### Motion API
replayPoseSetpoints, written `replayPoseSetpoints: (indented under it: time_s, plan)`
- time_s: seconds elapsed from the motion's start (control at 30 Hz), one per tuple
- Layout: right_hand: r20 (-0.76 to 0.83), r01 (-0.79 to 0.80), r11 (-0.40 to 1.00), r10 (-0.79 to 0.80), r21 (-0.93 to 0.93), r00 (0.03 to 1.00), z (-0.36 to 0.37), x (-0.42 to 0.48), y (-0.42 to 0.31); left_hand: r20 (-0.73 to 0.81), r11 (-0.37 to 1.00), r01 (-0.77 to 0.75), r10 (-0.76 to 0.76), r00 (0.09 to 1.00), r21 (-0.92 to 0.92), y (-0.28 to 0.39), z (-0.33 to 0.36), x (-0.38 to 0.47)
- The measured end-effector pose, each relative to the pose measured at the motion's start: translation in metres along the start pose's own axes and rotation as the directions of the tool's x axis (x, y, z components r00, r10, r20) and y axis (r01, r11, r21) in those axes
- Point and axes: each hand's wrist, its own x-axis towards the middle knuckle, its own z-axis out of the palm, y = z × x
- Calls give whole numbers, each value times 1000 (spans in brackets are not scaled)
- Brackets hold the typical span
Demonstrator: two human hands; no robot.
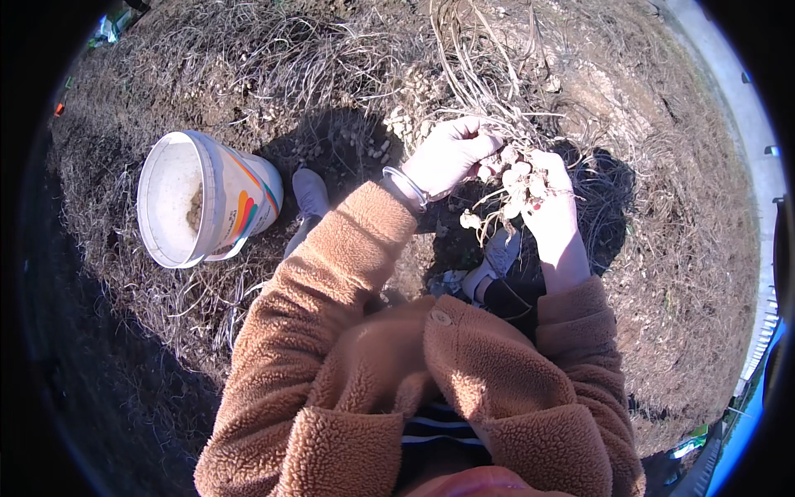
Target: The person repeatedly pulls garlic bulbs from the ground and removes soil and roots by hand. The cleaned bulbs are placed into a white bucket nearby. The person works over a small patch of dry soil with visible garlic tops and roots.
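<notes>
My left hand (450, 156) has its thumb and fingers closed at the pods of a dried peanut plant. Opposite it, my right hand (553, 202) grips the root end of the same plant from the right side. Between the two hands hangs a cluster of pale peanut pods (514, 177) with thin roots trailing below. The plant's long dry stems (472, 74) stretch away from me past my fingers. A bracelet (407, 185) circles my left wrist. Exactly which pods lie under my fingertips is hidden.
At the left a white plastic bucket (217, 180) leans towards the camera, with some peanuts (195, 210) at its bottom. Dry vines (298, 50) cover the ground, and loose pods (407, 124) lie beyond my left hand. My shoes (310, 189) stand below. A pale paved strip (723, 74) runs along the right.
</notes>
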Motion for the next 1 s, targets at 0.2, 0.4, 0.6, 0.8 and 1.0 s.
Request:
replayPoseSetpoints:
  time_s: [0.2,0.4,0.6,0.8,1.0]
  plan:
    - [-146,26,995,-40,-96,989,3,-2,-2,-36,980,113,-120,992,-162,2,-1,-2]
    - [-188,85,985,-113,-149,976,5,-4,11,-285,902,61,70,956,427,-19,-6,6]
    - [-9,28,997,-29,-75,1000,-3,-2,-1,-355,870,158,20,935,466,-18,-28,13]
    - [-80,-3,1000,4,22,997,-2,-3,-2,24,885,207,-217,976,-417,-14,-5,4]
    - [-27,51,997,-52,-52,998,-4,0,4,-142,988,-4,-18,990,-155,-26,25,-1]
